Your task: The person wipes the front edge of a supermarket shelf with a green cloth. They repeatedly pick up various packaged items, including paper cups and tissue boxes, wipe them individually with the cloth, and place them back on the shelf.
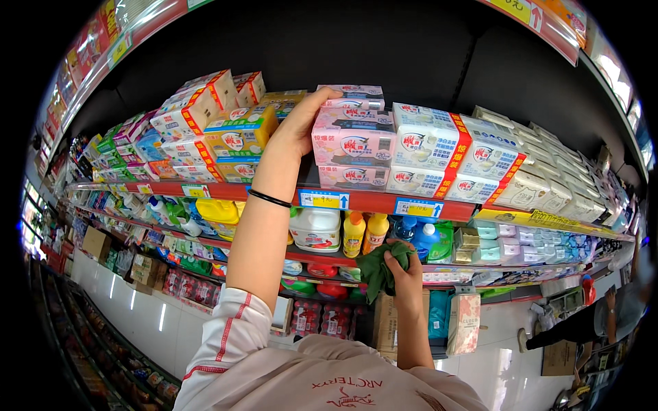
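Note:
My left arm reaches up to the shelf, and my left hand (307,123) rests at the left edge of a stack of pink soap packs (353,130). Its fingers curl onto the rear pink pack (363,92), partly hidden by the front packs. A crumpled dark green cloth (377,270) is bunched in my right hand (406,272), lower down before the bottles. White soap packs (418,147) with red bands stand right of the pink stack. To the left of my arm are yellow packs (240,135).
Price labels line the red shelf edge (271,195). Below stand a white jug (315,229), yellow bottles (354,233) and blue bottles (425,240). Cartons (387,325) sit beneath. At the right, another person (606,318) is in the aisle. More shelving (82,342) runs along the left.

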{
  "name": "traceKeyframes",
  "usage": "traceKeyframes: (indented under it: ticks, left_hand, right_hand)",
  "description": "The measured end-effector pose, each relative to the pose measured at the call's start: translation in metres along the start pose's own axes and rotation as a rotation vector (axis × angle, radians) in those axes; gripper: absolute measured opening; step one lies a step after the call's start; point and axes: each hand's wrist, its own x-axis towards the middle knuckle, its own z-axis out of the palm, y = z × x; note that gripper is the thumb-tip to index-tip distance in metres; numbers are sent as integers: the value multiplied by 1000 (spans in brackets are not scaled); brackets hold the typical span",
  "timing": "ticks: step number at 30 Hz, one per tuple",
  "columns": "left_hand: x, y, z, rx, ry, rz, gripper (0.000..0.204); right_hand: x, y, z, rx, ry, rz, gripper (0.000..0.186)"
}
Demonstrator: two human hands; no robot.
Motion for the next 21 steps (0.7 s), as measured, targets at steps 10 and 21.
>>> traceKeyframes:
  ticks: [10, 21]
  left_hand:
    - [0, 4, 8, 33, -82, -16, 29]
    - [-3, 6, 11, -18, -47, -36, 26]
  right_hand:
    - [2, 2, 3, 10, 0, 15, 24]
    - [-1, 9, 6, 8, 9, -13, 25]
